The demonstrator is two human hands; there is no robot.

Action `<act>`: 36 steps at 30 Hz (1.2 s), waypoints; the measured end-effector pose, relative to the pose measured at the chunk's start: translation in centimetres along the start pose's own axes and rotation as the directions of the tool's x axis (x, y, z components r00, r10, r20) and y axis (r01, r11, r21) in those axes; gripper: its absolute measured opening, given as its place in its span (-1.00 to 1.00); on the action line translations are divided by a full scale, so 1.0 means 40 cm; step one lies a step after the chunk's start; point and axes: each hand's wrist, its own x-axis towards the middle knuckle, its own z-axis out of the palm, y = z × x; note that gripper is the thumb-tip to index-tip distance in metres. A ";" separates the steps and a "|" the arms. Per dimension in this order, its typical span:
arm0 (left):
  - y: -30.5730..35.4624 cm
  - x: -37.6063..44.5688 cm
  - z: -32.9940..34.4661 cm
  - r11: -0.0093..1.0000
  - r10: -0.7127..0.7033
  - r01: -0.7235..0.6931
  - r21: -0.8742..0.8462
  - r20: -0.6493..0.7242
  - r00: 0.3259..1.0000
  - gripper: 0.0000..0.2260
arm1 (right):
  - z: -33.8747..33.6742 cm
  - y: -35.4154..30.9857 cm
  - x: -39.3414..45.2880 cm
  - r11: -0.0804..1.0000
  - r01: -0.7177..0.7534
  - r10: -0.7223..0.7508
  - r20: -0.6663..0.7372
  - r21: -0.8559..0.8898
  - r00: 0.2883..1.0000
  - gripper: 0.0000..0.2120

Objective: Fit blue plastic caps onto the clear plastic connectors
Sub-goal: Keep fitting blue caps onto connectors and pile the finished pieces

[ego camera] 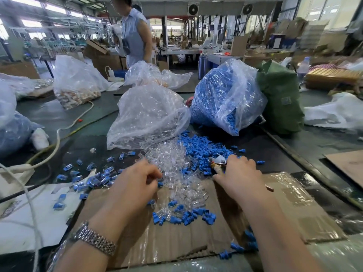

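Observation:
A heap of clear plastic connectors [172, 160] spills from a clear bag [149, 114] onto the table and a cardboard sheet [284, 203]. Loose blue caps [198, 150] lie right of the heap, and more blue caps [184, 216] lie nearer me. My left hand [135, 185] has curled fingers at the heap's left edge and pinches a clear connector. My right hand [239, 173] is curled down over the blue caps and a small metal tool [218, 160]; what its fingers hold is hidden. Capped connectors [98, 179] are scattered to the left.
A big bag of blue caps [222, 95] leans beside a green sack [280, 99]. A pale cable [57, 142] runs across the left of the table. More bags stand behind, and a person [135, 34] stands at the far side.

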 end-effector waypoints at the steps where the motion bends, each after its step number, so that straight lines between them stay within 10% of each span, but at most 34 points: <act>1: -0.005 0.000 0.002 0.999 -0.008 0.007 0.038 0.031 1.000 -0.87 | 0.000 -0.002 0.000 1.000 0.018 -0.018 -0.022 0.003 1.000 -0.48; 6: -0.008 0.003 0.016 0.994 -0.004 -0.003 0.110 0.066 0.998 -0.90 | -0.005 -0.022 -0.003 0.968 0.250 -0.252 -0.135 -0.032 0.958 -0.82; 15: 0.014 -0.001 0.018 0.983 0.097 -0.085 -0.162 0.066 0.993 -0.80 | 0.025 -0.051 0.003 0.935 0.293 -0.322 -0.132 -0.200 0.937 -0.84; 36: 0.027 0.004 0.050 0.991 0.128 -0.125 -0.039 0.109 0.986 -0.81 | 0.008 -0.056 0.000 0.923 0.244 -0.230 -0.082 0.299 0.970 -0.91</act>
